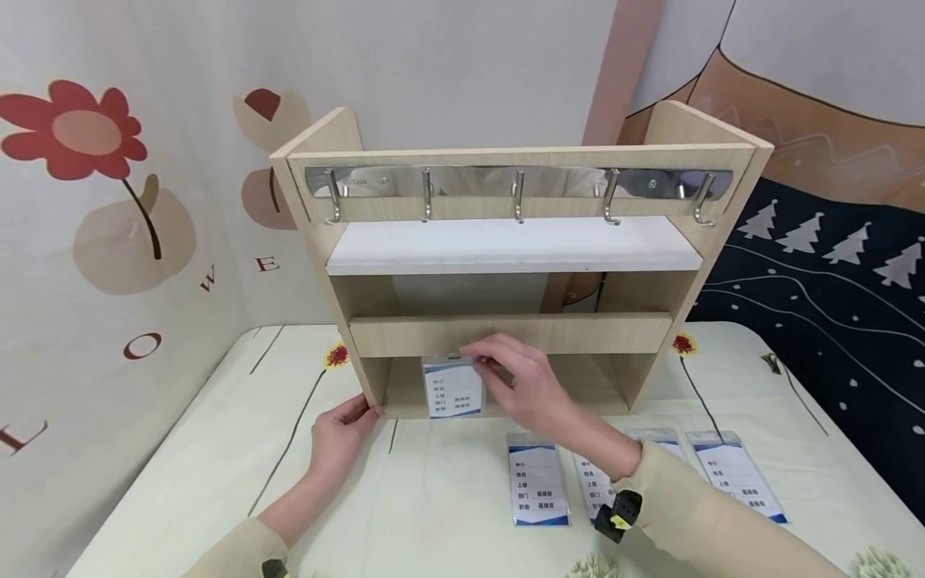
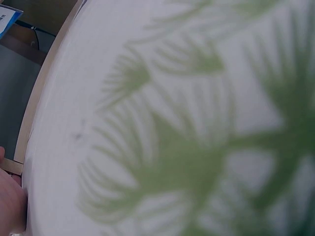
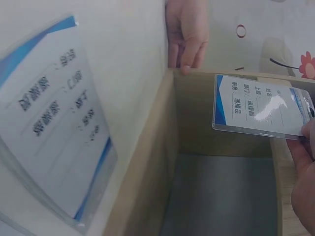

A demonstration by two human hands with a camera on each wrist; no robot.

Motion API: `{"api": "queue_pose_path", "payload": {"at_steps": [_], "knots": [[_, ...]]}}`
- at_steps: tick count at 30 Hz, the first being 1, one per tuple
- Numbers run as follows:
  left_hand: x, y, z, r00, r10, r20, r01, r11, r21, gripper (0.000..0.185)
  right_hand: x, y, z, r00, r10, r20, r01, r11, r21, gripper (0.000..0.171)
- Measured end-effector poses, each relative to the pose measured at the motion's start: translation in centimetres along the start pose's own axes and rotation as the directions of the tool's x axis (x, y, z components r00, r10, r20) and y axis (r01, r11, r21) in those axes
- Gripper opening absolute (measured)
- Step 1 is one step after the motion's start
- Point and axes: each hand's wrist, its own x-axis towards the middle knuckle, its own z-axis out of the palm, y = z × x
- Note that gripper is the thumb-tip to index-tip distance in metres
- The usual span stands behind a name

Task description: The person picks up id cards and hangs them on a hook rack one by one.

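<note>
From my end I have the right hand [image 1: 535, 381]'s fingers clamped on the top right corner of a card [image 1: 453, 391]; it is held roughly upright before the lower opening of the rack [image 1: 473, 209], just under the crossbar [image 1: 564, 334], left of centre; whether it touches the crossbar I cannot tell; the left hand [image 1: 340, 437]'s fingers are clamped on the rack's lower left corner; above the crossbar I see a white shelf [image 1: 513, 245], and higher up a metal strip [image 1: 473, 181] with five hooks [image 1: 519, 195]; the rack stands on a desk [image 1: 441, 498], its pale top printed with flowers; nearer me, to the right, four more cards [image 1: 538, 482] lie on it, two partly hidden by the right arm [image 1: 694, 506]; behind, I get a pale backdrop [image 1: 448, 72] with a red flower [image 1: 88, 132] at left, and white trees [image 1: 802, 234] on a dark area at right; my left wrist view is mostly blurred green leaf print [image 2: 182, 162].
</note>
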Motion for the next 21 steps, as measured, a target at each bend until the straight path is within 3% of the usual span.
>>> {"api": "queue_pose_path", "payload": {"at_steps": [21], "knots": [[-0.2, 0.1, 0.0, 1.000, -0.012, 0.005, 0.012, 1.000, -0.014, 0.037, 3.3, -0.1, -1.0, 0.994, -0.090, -0.068, 0.085, 0.994, -0.068, 0.032]]}}
